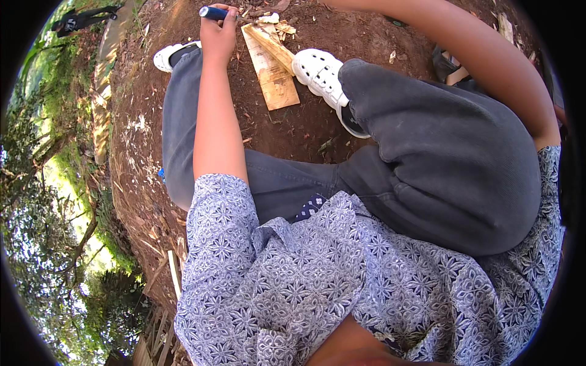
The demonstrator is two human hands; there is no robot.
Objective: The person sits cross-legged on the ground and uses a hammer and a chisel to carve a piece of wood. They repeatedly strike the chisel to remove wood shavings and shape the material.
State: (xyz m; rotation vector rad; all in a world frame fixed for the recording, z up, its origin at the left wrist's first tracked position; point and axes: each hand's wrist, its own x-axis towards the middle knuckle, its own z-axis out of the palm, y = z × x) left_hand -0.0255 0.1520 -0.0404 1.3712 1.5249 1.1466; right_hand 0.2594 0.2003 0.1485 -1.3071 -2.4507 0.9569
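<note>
My left hand (220,36) is closed around a dark blue cylindrical handle (212,13) with a pale end; what the handle belongs to cannot be made out. Right of that hand, a flat wooden board (278,91) lies on the soil. A narrower split piece of wood (272,49) rests across the board, its near end against my white clog (317,70). Pale wood chips (282,27) are scattered at the board's far end. My right forearm reaches across the top right, and its hand is beyond the upper edge.
Brown soil (137,155) with wood scraps surrounds my legs in grey trousers (445,165). My other white clog (165,58) is at the left. A person (85,21) in dark clothes is far off at the top left. Thin sticks (174,274) lie at the lower left, near greenery.
</note>
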